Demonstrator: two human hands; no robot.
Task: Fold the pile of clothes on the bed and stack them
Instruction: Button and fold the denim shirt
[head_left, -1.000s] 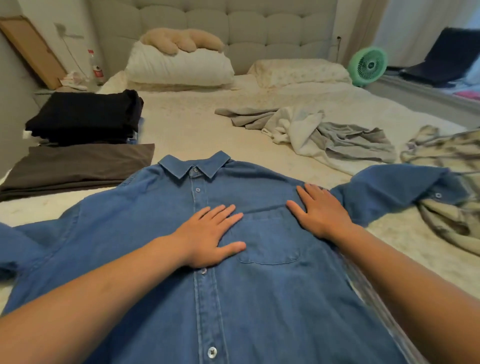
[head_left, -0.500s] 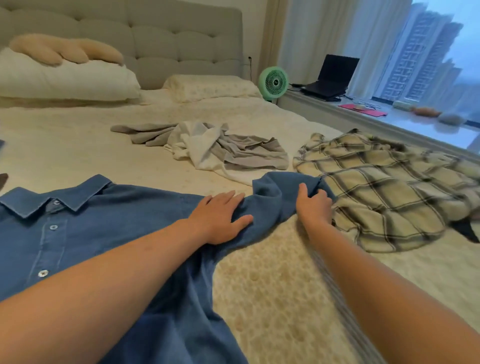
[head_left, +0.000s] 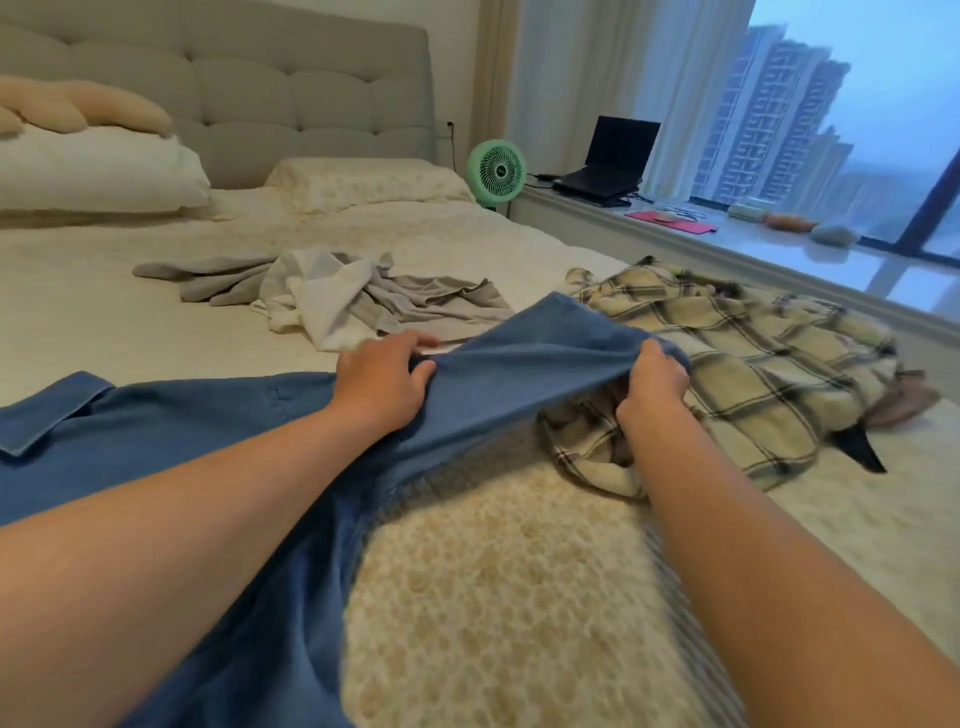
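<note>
Gripping the sleeve (head_left: 535, 343) of the blue shirt (head_left: 171, 426), left hand (head_left: 382, 382) and right hand (head_left: 652, 382) hold it raised, fingers curled on cloth; shirt body flat on bed (head_left: 493, 597); plaid shirt (head_left: 753, 374) beside; grey-white heap (head_left: 353, 296) beyond.

Dim, cool bluish daylight enters from the large glass window (head_left: 852, 119) at right. Shadows soft, no glare. Motion blur smears the cream patterned bedcover (head_left: 498, 597) along the near edge and both forearms. Wide-angle distortion bends the frame edges.
</note>
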